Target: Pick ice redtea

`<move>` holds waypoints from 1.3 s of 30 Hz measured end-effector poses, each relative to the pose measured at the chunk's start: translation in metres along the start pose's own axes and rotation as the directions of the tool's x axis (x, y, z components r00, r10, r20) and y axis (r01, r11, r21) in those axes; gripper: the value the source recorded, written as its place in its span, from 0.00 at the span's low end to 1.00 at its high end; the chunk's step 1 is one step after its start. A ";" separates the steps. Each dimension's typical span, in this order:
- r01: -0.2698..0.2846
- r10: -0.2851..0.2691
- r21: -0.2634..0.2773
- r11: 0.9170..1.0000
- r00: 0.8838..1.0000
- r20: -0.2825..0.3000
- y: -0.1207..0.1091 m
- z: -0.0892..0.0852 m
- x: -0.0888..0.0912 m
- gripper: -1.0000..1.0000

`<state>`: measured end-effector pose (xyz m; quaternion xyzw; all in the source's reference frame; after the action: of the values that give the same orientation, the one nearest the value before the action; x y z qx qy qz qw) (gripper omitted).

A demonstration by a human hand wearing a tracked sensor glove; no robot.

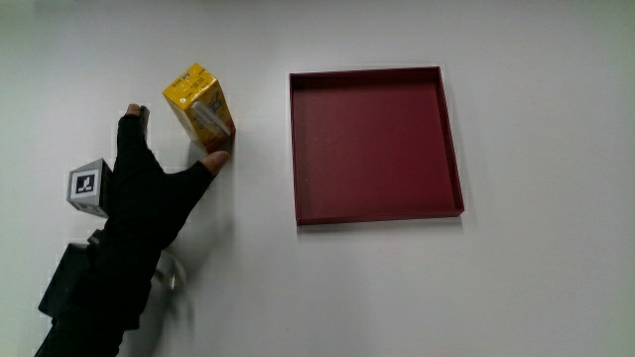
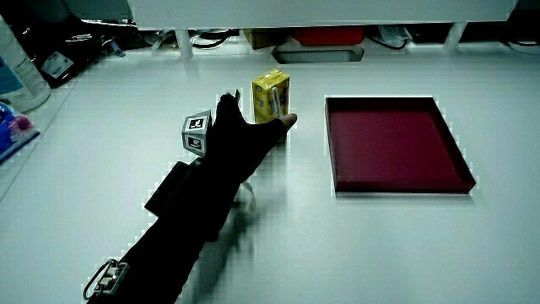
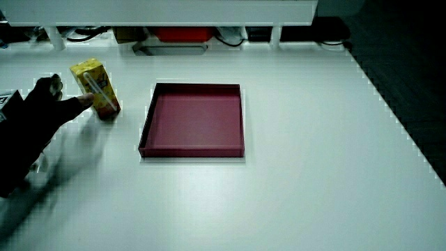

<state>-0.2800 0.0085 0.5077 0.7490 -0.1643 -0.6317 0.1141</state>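
Observation:
The ice red tea is a yellow drink carton (image 1: 195, 97) with a straw on its side. It stands upright on the white table beside a dark red tray, and shows in both side views (image 2: 270, 95) (image 3: 95, 85). The black-gloved hand (image 1: 149, 183) lies beside the carton, nearer to the person, with its fingers spread. The thumb tip (image 1: 216, 162) touches the carton's lower edge, and the other fingertips (image 1: 133, 114) stand apart from it. The carton rests on the table and is not lifted. A patterned cube (image 1: 87, 186) sits on the back of the hand (image 2: 236, 139) (image 3: 35, 115).
A shallow, square, dark red tray (image 1: 295, 149) with nothing in it lies beside the carton (image 2: 396, 187) (image 3: 191, 152). A low partition with clutter under it runs along the table's edge farthest from the person. Bottles (image 2: 17, 76) stand at one table edge.

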 end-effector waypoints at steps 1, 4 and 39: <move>0.007 -0.007 -0.002 1.000 1.000 0.001 0.003 -0.001 -0.001 0.50; 0.011 -0.011 0.006 1.000 1.000 0.018 0.010 -0.004 0.001 0.50; 0.030 -0.045 0.163 0.986 0.995 0.089 0.031 -0.006 0.000 0.74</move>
<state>-0.2767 -0.0199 0.5203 0.7289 -0.2057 -0.6521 0.0332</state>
